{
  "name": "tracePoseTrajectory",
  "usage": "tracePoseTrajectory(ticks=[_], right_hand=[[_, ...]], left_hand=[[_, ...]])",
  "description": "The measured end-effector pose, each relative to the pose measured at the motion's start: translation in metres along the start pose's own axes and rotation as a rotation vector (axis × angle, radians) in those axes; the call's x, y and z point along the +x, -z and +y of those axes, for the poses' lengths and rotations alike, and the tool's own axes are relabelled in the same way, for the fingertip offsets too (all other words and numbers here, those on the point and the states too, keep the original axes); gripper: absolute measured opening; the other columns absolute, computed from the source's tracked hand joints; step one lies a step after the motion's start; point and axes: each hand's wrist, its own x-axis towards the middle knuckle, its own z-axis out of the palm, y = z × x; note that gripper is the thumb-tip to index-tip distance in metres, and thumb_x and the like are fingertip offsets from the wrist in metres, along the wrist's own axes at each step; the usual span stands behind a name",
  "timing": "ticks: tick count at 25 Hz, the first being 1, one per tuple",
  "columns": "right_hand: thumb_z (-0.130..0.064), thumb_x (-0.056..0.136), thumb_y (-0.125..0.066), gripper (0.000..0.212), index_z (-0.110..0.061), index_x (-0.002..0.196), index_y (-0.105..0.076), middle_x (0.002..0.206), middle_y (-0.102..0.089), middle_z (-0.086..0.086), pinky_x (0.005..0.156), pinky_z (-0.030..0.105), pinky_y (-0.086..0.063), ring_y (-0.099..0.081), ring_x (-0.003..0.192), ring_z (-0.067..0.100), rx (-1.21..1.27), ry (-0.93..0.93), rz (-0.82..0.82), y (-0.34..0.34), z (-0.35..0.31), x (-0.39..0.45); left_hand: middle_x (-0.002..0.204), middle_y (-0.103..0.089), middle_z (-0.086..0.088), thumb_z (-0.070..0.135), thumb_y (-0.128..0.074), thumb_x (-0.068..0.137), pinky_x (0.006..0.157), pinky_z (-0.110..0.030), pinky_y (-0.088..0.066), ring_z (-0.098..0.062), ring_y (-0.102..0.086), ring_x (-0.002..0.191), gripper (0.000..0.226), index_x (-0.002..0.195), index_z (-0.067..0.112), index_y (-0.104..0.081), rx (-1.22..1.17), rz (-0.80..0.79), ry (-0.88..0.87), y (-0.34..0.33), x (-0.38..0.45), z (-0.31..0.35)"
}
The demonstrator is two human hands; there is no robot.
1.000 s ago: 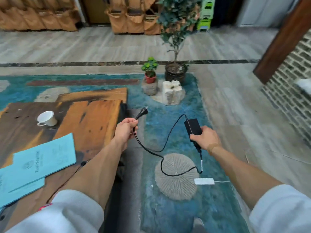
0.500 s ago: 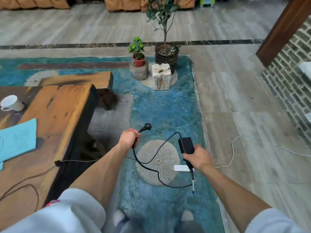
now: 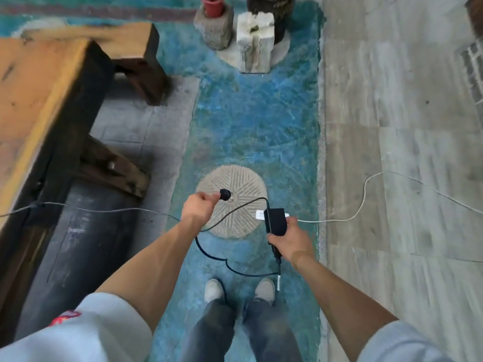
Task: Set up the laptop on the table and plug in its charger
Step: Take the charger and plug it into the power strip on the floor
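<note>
My left hand [image 3: 200,208] is closed around the black mains plug [image 3: 225,194] of the charger, held above a round stone disc [image 3: 236,188] set in the blue floor. My right hand [image 3: 288,240] grips the black charger brick [image 3: 274,221]. The black cable [image 3: 227,262] loops down between both hands, and its thin laptop connector [image 3: 278,282] dangles below the right hand. A white power strip [image 3: 260,214] lies on the floor, partly hidden behind the brick, its white cord [image 3: 366,189] running right. The wooden table [image 3: 31,100] fills the left. No laptop is in view.
A thin dark wire [image 3: 104,210] runs from the table edge toward my left arm. A wooden bench [image 3: 141,53] stands beyond the table. A stone block [image 3: 254,43] and potted plants [image 3: 214,6] sit at the top. My feet [image 3: 239,290] stand on the blue floor.
My view has tilted down and moved forward over the stone disc. Both hands, still holding the plug and brick, have lowered toward the white power strip.
</note>
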Motion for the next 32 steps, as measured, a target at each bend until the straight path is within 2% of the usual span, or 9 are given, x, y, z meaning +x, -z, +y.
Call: tracePoseTrajectory(ticks=[5, 11, 20, 22, 26, 28, 29, 30, 32], right_hand=[[-0.042, 0.076, -0.069, 0.060, -0.019, 0.125, -0.043, 0.107, -0.066, 0.008, 0.075, 0.040, -0.054, -0.064, 0.093, 0.032, -0.060, -0.006, -0.059, -0.082, 0.046, 0.069], [-0.043, 0.072, -0.071, 0.060, -0.018, 0.120, -0.043, 0.103, -0.062, 0.011, 0.064, 0.035, -0.047, -0.057, 0.081, 0.030, -0.131, -0.014, -0.036, -0.190, 0.091, 0.175], [-0.050, 0.075, -0.067, 0.070, -0.013, 0.129, -0.041, 0.113, -0.060, 0.013, 0.067, 0.033, -0.045, -0.061, 0.099, 0.032, -0.205, 0.025, -0.067, -0.328, 0.146, 0.337], [-0.051, 0.078, -0.064, 0.065, -0.013, 0.127, -0.043, 0.115, -0.059, 0.013, 0.068, 0.033, -0.045, -0.061, 0.099, 0.032, -0.240, 0.058, -0.060, -0.350, 0.155, 0.361], [-0.057, 0.085, -0.051, 0.061, -0.013, 0.127, -0.042, 0.120, -0.056, 0.010, 0.064, 0.033, -0.041, -0.061, 0.089, 0.030, -0.386, 0.246, 0.032, -0.378, 0.177, 0.389], [-0.058, 0.088, -0.045, 0.053, -0.015, 0.117, -0.042, 0.110, -0.059, 0.008, 0.059, 0.032, -0.037, -0.054, 0.072, 0.024, -0.454, 0.310, 0.079, -0.384, 0.188, 0.397], [-0.059, 0.089, -0.044, 0.049, -0.015, 0.113, -0.042, 0.106, -0.061, 0.008, 0.057, 0.031, -0.036, -0.050, 0.067, 0.022, -0.495, 0.322, 0.084, -0.386, 0.193, 0.400], [-0.059, 0.090, -0.044, 0.047, -0.016, 0.110, -0.040, 0.103, -0.062, 0.008, 0.057, 0.032, -0.036, -0.049, 0.067, 0.021, -0.533, 0.329, 0.078, -0.387, 0.199, 0.403], [-0.058, 0.090, -0.046, 0.046, -0.017, 0.109, -0.038, 0.105, -0.062, 0.008, 0.060, 0.034, -0.039, -0.055, 0.074, 0.022, -0.586, 0.352, 0.057, -0.387, 0.208, 0.408]], left_hand=[[0.064, -0.055, 0.000, 0.052, -0.060, 0.087, 0.051, -0.029, -0.035, -0.018, -0.050, 0.058, 0.038, 0.071, 0.020, -0.045, 0.142, -0.016, -0.018, -0.059, 0.065, -0.053], [0.064, -0.056, 0.000, 0.049, -0.060, 0.089, 0.048, -0.027, -0.032, -0.018, -0.048, 0.056, 0.032, 0.070, 0.024, -0.055, 0.248, -0.142, -0.082, -0.125, 0.173, -0.130], [0.063, -0.051, 0.003, 0.027, -0.057, 0.097, 0.039, -0.014, -0.031, -0.010, -0.039, 0.053, 0.023, 0.079, 0.014, -0.066, 0.257, -0.275, -0.208, -0.187, 0.337, -0.212], [0.063, -0.051, 0.002, 0.026, -0.058, 0.097, 0.037, -0.014, -0.027, -0.011, -0.036, 0.053, 0.022, 0.086, 0.009, -0.068, 0.246, -0.305, -0.275, -0.194, 0.362, -0.215], [0.044, -0.056, 0.016, 0.023, -0.061, 0.096, 0.035, -0.013, -0.026, -0.005, -0.037, 0.043, 0.025, 0.073, 0.016, -0.067, 0.279, -0.339, -0.360, -0.217, 0.395, -0.214], [0.057, -0.065, 0.017, 0.019, -0.064, 0.094, 0.046, -0.003, -0.036, 0.006, -0.051, 0.046, 0.018, 0.080, 0.012, -0.072, 0.284, -0.358, -0.405, -0.231, 0.406, -0.212], [0.072, -0.072, 0.011, 0.017, -0.065, 0.093, 0.062, -0.001, -0.040, 0.010, -0.058, 0.060, 0.014, 0.086, 0.009, -0.074, 0.296, -0.366, -0.415, -0.237, 0.410, -0.210], [0.087, -0.075, 0.004, 0.017, -0.067, 0.092, 0.078, -0.006, -0.042, 0.007, -0.062, 0.076, 0.012, 0.091, 0.009, -0.076, 0.322, -0.369, -0.426, -0.243, 0.414, -0.209], [0.100, -0.075, -0.002, 0.016, -0.070, 0.089, 0.091, -0.019, -0.043, -0.008, -0.065, 0.096, 0.011, 0.097, 0.012, -0.077, 0.378, -0.378, -0.438, -0.254, 0.419, -0.207]])
